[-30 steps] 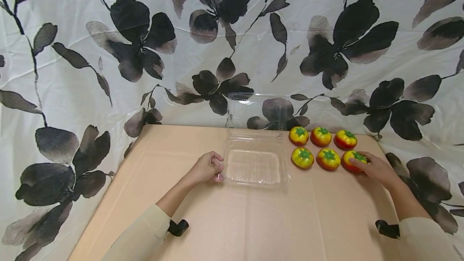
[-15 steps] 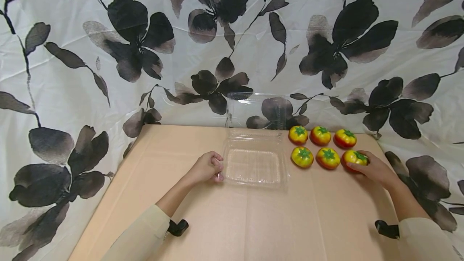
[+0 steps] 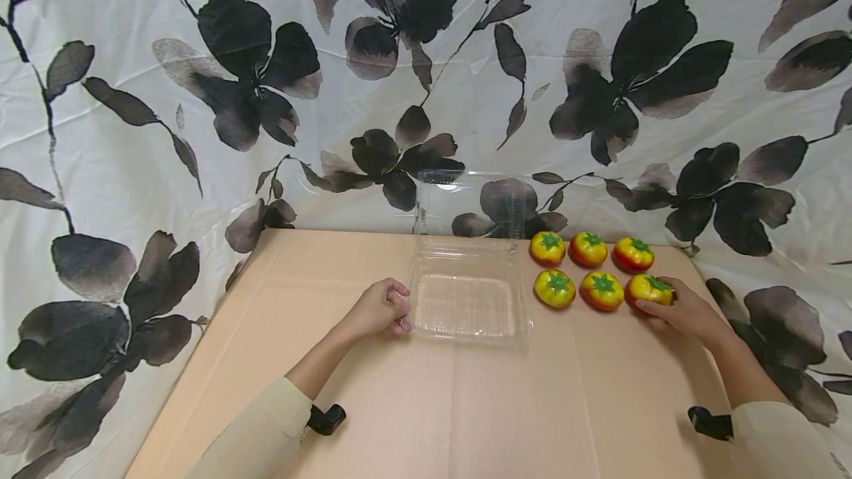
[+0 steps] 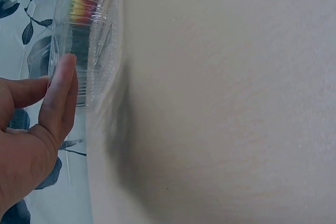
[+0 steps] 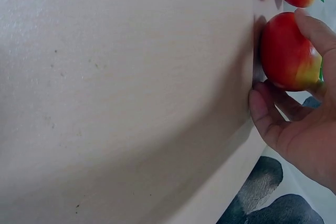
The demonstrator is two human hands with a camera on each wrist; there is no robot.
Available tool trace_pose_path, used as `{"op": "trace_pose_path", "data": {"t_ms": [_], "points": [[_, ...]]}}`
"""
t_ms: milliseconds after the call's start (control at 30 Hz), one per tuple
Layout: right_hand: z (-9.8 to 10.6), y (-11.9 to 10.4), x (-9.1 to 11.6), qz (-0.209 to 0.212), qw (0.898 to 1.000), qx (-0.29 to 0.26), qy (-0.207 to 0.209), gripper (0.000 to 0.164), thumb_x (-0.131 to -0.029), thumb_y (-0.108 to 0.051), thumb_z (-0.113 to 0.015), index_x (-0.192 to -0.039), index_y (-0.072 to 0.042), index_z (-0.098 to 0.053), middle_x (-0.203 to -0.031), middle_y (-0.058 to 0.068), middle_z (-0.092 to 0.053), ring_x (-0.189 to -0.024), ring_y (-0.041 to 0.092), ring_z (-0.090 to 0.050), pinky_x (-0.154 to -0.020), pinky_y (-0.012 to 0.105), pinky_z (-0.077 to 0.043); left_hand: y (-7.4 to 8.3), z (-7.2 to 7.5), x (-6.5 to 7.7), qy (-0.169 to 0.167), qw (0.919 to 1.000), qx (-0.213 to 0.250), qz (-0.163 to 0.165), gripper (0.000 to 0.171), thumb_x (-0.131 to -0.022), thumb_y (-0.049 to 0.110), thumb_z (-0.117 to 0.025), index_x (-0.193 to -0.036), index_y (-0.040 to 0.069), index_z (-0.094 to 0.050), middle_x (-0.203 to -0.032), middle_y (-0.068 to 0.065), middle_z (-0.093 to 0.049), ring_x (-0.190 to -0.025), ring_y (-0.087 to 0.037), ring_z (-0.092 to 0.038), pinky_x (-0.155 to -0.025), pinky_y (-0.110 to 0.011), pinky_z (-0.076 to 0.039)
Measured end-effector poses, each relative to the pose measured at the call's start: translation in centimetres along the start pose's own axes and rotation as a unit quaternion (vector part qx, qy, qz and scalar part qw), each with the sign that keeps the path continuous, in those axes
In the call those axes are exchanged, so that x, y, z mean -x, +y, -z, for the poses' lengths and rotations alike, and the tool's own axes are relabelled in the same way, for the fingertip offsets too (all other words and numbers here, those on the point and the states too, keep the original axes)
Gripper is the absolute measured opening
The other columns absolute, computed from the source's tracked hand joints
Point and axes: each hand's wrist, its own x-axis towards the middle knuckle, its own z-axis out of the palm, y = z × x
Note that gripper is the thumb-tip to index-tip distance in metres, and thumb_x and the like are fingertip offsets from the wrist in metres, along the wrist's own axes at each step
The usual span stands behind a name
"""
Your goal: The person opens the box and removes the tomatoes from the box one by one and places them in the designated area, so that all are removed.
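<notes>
A clear plastic clamshell container (image 3: pixel 466 338) stands mid-table with its lid (image 3: pixel 469 202) raised at the back. My left hand (image 3: pixel 381 307) pinches its left rim between thumb and fingers, seen close up in the left wrist view on the container's side (image 4: pixel 97 56). To the right are several glossy yellow-red tomatoes with green star-shaped tops, in two rows. At the right end of the front row, my right hand (image 3: pixel 695 315) holds a tomato (image 3: pixel 644 289), thumb on the near side. In the right wrist view, the fingers curl beneath this tomato (image 5: pixel 286 51), close over the table.
The other front-row tomatoes (image 3: pixel 602 291) sit between the held one and the container. A back row of tomatoes (image 3: pixel 589 250) lies just behind. The tan tabletop (image 3: pixel 506 412) ends at a floral cloth (image 3: pixel 506 94) at the back and sides.
My right thumb and the held tomato have shifted slightly, the tomato tilting and rising a little. The left hand and the container have stayed in place.
</notes>
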Motion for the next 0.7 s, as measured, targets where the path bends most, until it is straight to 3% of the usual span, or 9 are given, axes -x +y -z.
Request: {"op": "trace_pose_path", "data": {"t_ms": [467, 700], "points": [[0.2, 0.0, 0.4, -0.036, 0.999, -0.013, -0.009, 0.120, -0.096, -0.068, -0.055, -0.154, 0.016, 0.007, -0.151, 0.051, -0.010, -0.135, 0.069, -0.020, -0.107, 0.084, -0.029, -0.1, 0.0, 0.0, -0.002, 1.0000, 0.000, 0.004, 0.037, -0.097, -0.003, -0.063, -0.131, -0.011, -0.050, -0.093, -0.023, -0.067, -0.065, -0.021, -0.074, -0.065, -0.038, -0.067], [0.6, -0.5, 1.2, -0.030, 0.999, -0.001, 0.040, 0.118, -0.096, -0.070, -0.054, -0.156, 0.015, 0.002, -0.150, 0.050, -0.018, -0.133, 0.066, -0.028, -0.106, 0.081, -0.036, 0.0, 0.0, 0.3, 0.013, 0.9998, -0.012, 0.003, 0.041, -0.098, -0.001, -0.064, -0.135, -0.009, -0.049, -0.096, -0.025, -0.067, -0.065, -0.021, -0.073, -0.063, -0.039, -0.067]]}}
